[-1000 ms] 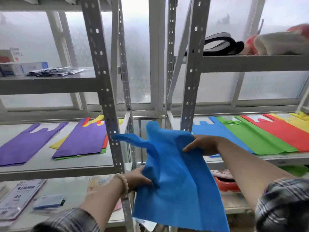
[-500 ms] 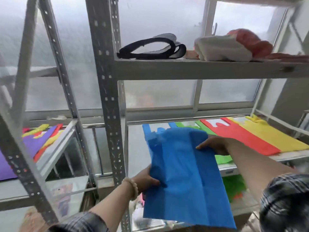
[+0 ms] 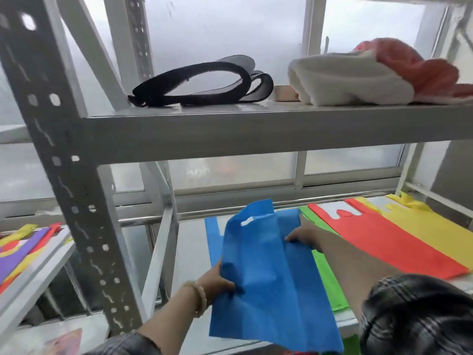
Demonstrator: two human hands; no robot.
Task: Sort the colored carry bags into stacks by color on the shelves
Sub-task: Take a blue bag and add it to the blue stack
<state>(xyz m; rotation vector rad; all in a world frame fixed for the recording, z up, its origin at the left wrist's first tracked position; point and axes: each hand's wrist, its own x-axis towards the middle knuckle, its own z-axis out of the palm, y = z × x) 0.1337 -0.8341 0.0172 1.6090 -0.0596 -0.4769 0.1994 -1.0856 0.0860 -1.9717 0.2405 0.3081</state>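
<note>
Gripping the blue bag [image 3: 268, 272] from both sides: left hand [image 3: 217, 285] pinches its left edge low down, thumb on the top face; right hand [image 3: 304, 235] has fingers curled onto the upper right part of the fabric. Hands well apart, the bag spread between them.

Blue bag: non-woven cloth, flat, creased lengthwise, die-cut handle slot near its far end. It is held over the front left part of the middle shelf [image 3: 192, 242], its near end hanging past the front edge.

Beneath it, a second blue bag [image 3: 213, 242] lies on the shelf, only its left strip and one handle showing. To the right, side by side and overlapping: green bag [image 3: 329, 280], red bag [image 3: 394, 249], yellow bag [image 3: 440, 237], the last reaching the right edge.

Bare shelf surface lies left of the blue pair, up to the perforated upright [image 3: 76, 190] at the front left corner.

Upper shelf [image 3: 230, 134]: black strap [image 3: 199, 85], white cloth bundle [image 3: 343, 80], red cloth [image 3: 414, 65].

Neighbouring rack at left: mixed bags [image 3: 23, 249], purple, yellow and red, at its right edge.
</note>
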